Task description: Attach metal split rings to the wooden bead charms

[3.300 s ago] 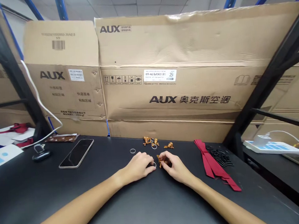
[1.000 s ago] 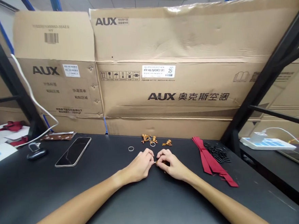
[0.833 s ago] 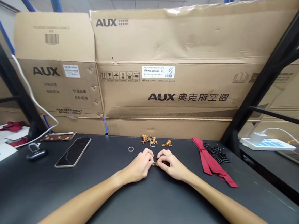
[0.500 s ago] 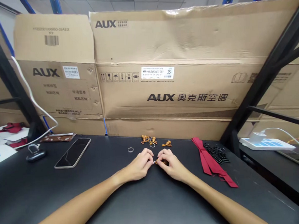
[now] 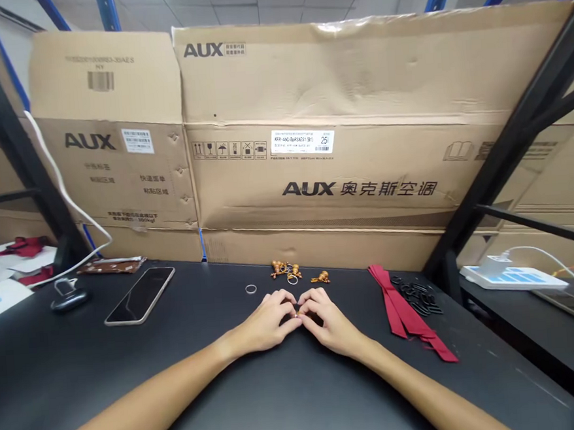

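The left hand and the right hand meet on the black tabletop. Their fingers are clenched together on a small gold-coloured piece, which is too small for telling its exact kind. Just ahead of the hands lie a thin metal ring and gold-coloured ornaments. A red ribbon and black rings lie to the right.
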`<state>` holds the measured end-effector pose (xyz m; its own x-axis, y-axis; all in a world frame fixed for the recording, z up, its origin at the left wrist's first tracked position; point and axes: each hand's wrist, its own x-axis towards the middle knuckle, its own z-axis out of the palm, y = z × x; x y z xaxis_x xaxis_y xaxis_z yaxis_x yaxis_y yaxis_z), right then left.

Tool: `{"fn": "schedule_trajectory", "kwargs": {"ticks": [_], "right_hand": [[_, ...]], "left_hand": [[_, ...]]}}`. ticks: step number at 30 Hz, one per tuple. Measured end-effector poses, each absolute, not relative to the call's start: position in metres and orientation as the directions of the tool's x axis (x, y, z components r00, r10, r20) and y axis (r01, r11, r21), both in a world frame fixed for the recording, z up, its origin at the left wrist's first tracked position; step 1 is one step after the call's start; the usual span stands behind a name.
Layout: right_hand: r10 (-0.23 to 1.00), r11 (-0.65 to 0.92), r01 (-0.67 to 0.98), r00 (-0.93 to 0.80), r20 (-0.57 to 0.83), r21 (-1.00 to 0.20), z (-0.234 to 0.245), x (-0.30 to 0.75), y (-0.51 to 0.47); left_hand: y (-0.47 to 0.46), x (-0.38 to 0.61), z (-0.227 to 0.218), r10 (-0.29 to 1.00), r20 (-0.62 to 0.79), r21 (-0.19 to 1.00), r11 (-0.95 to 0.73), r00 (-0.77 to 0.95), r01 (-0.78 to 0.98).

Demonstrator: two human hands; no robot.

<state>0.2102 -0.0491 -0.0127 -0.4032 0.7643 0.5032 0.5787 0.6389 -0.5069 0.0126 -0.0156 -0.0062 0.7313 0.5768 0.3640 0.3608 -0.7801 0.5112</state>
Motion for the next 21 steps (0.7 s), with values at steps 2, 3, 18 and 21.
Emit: {"fn": "schedule_trajectory", "kwargs": {"ticks": [2,3,18,21], "right_hand": [[0.762,0.642,0.576,-0.407,0.504,-0.506,-0.0122,0.2100,-0.0497],[0.762,0.641,0.578,-0.403,0.507,-0.504,-0.0121,0.2101,-0.0498],[0.811,0.559,0.623,-0.274,0.517,-0.547,-0.0207,0.2150,-0.0411],[0.816,0.552,0.629,-0.271,0.511,-0.547,-0.0218,0.2160,-0.0400]], "left_hand": [[-0.0148,0.0129,-0.0075,0.562,0.386,0.494,-0.795,0.731,0.351],[-0.0143,0.0131,-0.0084,0.558,0.396,0.484,-0.802,0.730,0.351],[-0.0117,0.0131,-0.0109,0.541,0.443,0.411,-0.831,0.715,0.375],[-0.0118,0.0134,-0.0095,0.551,0.432,0.432,-0.822,0.714,0.372]]}}
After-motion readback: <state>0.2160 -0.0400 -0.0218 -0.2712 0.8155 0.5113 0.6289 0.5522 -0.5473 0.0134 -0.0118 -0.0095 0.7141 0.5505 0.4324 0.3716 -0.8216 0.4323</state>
